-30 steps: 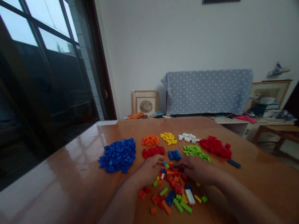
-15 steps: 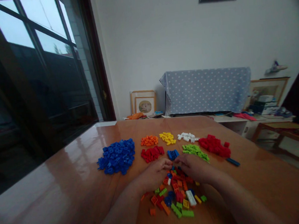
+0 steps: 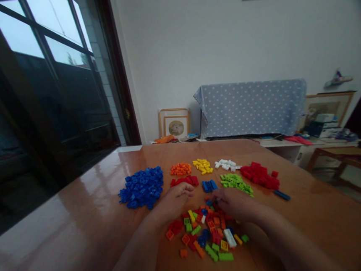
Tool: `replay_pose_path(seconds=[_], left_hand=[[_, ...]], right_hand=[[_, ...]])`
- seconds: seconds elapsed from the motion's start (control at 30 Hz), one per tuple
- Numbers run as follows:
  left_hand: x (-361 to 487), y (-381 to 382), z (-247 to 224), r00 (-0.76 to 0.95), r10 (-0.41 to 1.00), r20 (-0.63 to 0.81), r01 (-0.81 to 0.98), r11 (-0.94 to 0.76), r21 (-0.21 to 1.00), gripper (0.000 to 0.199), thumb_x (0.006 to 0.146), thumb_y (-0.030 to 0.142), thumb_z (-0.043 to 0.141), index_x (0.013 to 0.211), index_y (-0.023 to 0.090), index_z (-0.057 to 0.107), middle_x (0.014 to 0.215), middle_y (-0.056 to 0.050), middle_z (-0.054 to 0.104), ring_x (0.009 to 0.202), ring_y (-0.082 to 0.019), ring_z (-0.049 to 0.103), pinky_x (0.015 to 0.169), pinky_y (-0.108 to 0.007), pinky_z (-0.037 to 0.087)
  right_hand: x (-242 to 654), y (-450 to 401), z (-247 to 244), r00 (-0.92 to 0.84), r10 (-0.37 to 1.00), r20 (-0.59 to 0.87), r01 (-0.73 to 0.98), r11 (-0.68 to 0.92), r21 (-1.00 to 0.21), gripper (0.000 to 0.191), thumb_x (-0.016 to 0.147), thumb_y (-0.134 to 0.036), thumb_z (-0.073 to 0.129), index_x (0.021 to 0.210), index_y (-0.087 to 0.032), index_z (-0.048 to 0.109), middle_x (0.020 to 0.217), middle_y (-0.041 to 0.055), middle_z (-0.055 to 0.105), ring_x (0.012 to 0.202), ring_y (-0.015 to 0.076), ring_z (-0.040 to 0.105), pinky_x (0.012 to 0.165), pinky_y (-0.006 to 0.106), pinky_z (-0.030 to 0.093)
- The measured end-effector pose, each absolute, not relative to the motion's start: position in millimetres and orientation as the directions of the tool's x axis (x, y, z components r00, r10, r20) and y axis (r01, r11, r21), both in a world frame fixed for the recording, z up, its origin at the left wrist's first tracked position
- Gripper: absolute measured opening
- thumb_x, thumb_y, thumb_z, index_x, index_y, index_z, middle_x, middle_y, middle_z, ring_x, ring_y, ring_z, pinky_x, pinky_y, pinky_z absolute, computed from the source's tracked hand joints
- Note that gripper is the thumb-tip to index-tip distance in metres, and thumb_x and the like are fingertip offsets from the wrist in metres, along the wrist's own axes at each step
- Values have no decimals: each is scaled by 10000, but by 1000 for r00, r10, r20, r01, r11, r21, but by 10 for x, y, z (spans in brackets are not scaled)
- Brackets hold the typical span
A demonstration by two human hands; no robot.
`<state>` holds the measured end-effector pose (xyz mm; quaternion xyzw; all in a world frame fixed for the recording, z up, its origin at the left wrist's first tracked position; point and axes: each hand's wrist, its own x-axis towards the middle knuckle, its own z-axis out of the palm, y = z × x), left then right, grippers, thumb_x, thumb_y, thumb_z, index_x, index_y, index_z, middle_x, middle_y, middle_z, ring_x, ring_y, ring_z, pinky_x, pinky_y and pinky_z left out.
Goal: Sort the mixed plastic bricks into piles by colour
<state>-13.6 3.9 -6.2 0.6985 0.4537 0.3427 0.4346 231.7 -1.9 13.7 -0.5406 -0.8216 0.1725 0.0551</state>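
Observation:
My left hand [image 3: 180, 195] is over the near side of a small pile of red bricks [image 3: 186, 180]. Its fingers are curled together, and whatever they may hold is hidden. My right hand [image 3: 229, 200] reaches down at the far edge of a mixed heap of toy bricks [image 3: 214, 226] in red, orange, green, blue, yellow and white. Its fingertips are pinched together close to a dark blue piece, and I cannot make out what is in them. Just beyond that hand lie several blue bricks [image 3: 209, 186] set side by side.
Sorted piles ring the heap: blue bricks [image 3: 142, 187], orange bricks [image 3: 180, 169], yellow bricks [image 3: 202, 166], white bricks [image 3: 227, 165], green bricks [image 3: 235, 182] and larger red bricks [image 3: 260, 175]. A long blue brick [image 3: 282, 195] lies at the right on the wooden table [image 3: 90, 227].
My left hand has moved left, away from my right hand, toward the small red pile, uncovering bricks on the heap's left side. My right hand has stayed nearly in place.

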Motion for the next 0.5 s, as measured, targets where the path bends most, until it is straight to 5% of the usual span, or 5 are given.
replay_pose_path(seconds=[0.33, 0.5], left_hand=[[-420, -85, 28, 206, 977, 55, 816, -203, 541, 201, 848, 208, 413, 815, 195, 611, 817, -17, 651, 759, -154, 568, 640, -240, 360], [-404, -133, 25, 262, 964, -54, 837, -199, 509, 185, 821, 208, 443, 803, 184, 626, 845, -27, 663, 751, -154, 572, 623, -232, 362]], right_hand=[[2360, -39, 209, -399, 912, -96, 864, 338, -373, 278, 820, -165, 503, 968, -259, 719, 892, 25, 720, 799, 172, 612, 640, 245, 322], [2362, -65, 217, -445, 893, -70, 833, 383, -399, 238, 847, -195, 509, 950, -244, 718, 856, 21, 703, 765, 158, 589, 626, 240, 308]])
